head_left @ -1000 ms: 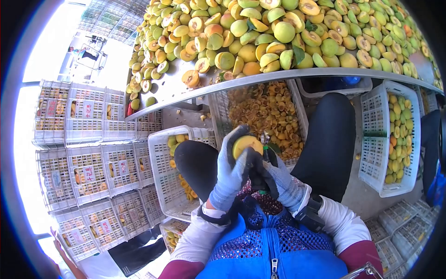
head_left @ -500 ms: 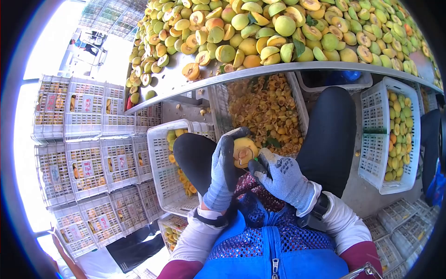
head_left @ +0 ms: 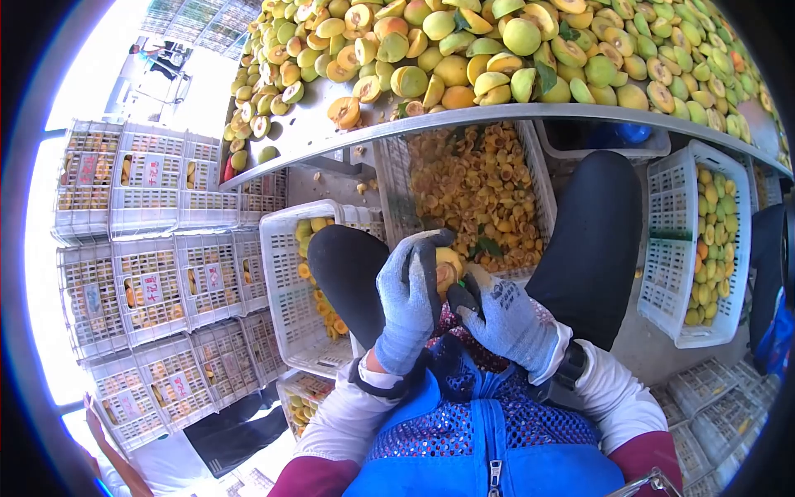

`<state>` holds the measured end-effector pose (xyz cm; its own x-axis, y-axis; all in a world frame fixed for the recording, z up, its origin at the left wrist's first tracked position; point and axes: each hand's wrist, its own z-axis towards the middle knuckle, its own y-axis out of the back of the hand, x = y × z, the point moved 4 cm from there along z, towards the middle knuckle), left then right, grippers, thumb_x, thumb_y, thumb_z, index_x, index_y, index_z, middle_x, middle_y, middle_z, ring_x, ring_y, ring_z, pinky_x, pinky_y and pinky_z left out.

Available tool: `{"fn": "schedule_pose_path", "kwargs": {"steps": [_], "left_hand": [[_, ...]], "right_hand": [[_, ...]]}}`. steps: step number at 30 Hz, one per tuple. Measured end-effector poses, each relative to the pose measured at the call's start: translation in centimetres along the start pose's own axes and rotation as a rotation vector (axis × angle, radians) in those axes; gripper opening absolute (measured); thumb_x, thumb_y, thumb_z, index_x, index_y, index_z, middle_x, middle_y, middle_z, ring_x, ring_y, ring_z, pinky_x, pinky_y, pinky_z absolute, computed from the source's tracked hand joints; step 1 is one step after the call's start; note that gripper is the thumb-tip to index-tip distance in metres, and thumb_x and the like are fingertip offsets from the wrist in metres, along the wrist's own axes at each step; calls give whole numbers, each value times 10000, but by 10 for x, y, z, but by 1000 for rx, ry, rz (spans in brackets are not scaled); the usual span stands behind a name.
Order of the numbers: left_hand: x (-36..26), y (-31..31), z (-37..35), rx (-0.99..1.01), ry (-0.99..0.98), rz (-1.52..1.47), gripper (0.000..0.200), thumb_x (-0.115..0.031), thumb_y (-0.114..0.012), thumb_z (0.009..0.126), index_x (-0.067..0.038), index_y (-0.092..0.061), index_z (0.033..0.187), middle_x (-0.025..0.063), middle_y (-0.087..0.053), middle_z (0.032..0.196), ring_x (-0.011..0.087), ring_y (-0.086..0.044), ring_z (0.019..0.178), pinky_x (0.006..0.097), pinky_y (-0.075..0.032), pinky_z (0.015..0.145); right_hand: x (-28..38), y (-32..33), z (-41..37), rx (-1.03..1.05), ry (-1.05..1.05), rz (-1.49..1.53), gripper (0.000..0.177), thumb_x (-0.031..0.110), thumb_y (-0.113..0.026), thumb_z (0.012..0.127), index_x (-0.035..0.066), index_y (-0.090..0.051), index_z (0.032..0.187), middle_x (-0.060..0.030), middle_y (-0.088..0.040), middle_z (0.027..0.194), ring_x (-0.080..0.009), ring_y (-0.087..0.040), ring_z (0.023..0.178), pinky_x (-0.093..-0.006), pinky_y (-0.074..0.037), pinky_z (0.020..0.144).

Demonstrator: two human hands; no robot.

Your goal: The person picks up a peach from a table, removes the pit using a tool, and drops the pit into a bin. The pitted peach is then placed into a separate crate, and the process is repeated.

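Note:
Both hands wear grey-blue gloves with dark fingertips and meet above my lap. My left hand (head_left: 411, 290) is closed round a yellow halved fruit (head_left: 448, 267), its back turned toward the camera. Close on the right, my right hand (head_left: 505, 313) has its fingers closed at the fruit's edge, with a small green bit showing between them. What tool that green bit belongs to is hidden. Beyond the hands, a crate of yellow-brown fruit pieces (head_left: 476, 186) stands below the table's metal edge (head_left: 497, 111).
Halved green and yellow fruit (head_left: 522, 37) covers the table. A white crate (head_left: 281, 290) with fruit stands by my left leg, another (head_left: 662, 273) at the right. Stacked crates (head_left: 145, 273) fill the left side. Part of a person (head_left: 116, 464) shows at lower left.
My left hand has turned over the fruit, so more of its back shows and less of the cut face. My right hand has shifted slightly lower. The view has moved a little.

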<state>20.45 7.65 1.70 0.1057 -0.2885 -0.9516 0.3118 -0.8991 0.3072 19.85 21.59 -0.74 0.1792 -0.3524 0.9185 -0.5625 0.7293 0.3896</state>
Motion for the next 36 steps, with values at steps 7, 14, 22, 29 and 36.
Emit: {"fn": "schedule_pose_path", "kwargs": {"steps": [7,14,22,29,36], "left_hand": [[7,2,2,131,48,125,227,-116,-469,924,31,-640,957,136,-676,865,228,-657,805,316,-499,755],[6,-5,0,-32,-36,33,243,-116,-455,938,42,-634,984,135,-671,887,220,-648,825,316,-493,768],[4,-11,-6,-106,-66,-77,266,-132,-448,949,59,-627,999,151,-658,947,218,-636,875,317,-484,796],[5,-1,1,87,-74,113,254,-138,-464,933,40,-643,961,157,-662,894,264,-650,804,331,-494,749],[9,-4,10,198,-52,164,274,-140,-442,926,48,-637,967,128,-654,887,212,-633,807,297,-492,746]], "right_hand": [[-7,-6,-1,149,-87,31,356,269,-604,844,0,-544,1068,-240,-627,885,-396,-627,835,-470,-495,705],[-10,-7,-1,63,-70,154,301,247,-581,858,3,-536,1028,-255,-608,858,-424,-610,825,-478,-478,682],[-6,-2,-9,-159,32,100,263,239,-591,852,27,-529,995,-227,-587,847,-419,-595,797,-485,-466,665],[-9,-2,2,117,-26,122,306,272,-561,870,9,-549,1026,-249,-600,862,-405,-607,840,-473,-477,706],[-38,-28,-8,145,-208,536,299,171,-456,940,31,-561,1182,-97,-652,913,-208,-623,812,-324,-489,724]]}}
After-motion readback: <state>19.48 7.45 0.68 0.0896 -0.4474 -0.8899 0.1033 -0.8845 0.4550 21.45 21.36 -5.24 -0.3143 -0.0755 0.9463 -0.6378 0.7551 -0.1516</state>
